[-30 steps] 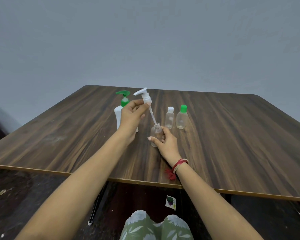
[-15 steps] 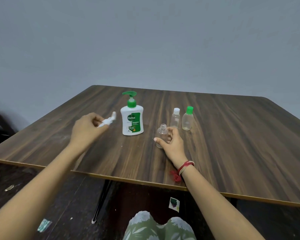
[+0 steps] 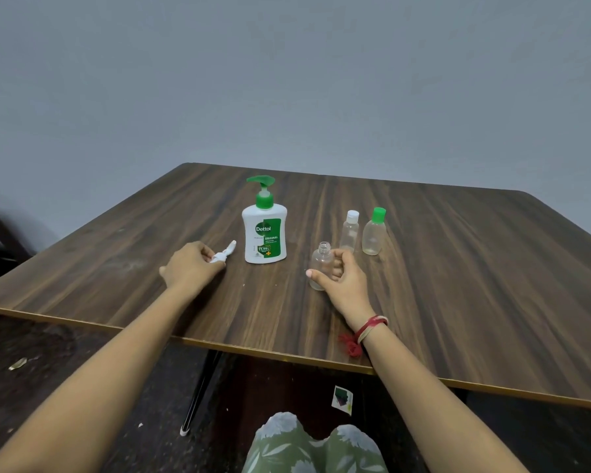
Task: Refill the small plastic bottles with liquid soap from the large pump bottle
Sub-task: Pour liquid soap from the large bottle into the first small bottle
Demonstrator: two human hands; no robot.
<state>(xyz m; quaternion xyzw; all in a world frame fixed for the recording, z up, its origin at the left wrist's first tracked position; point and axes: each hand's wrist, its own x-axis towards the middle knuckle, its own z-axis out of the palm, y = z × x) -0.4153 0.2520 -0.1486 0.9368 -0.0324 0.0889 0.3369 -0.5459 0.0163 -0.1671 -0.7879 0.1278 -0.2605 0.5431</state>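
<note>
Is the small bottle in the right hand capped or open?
Open. The small bottle shows a bare threaded neck with no cap, standing upright on the table in the right hand.

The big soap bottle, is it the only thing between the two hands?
Yes. In the head view, only the big soap bottle stands between the left hand and the right hand; otherwise bare table.

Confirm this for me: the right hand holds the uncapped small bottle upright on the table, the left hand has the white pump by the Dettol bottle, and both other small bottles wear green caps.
One detail is wrong. In the head view only one spare bottle has a green cap; the other's cap is white. The rest stands: the right hand holds the uncapped small bottle upright on the table, and the left hand has the white pump by the Dettol bottle.
</note>
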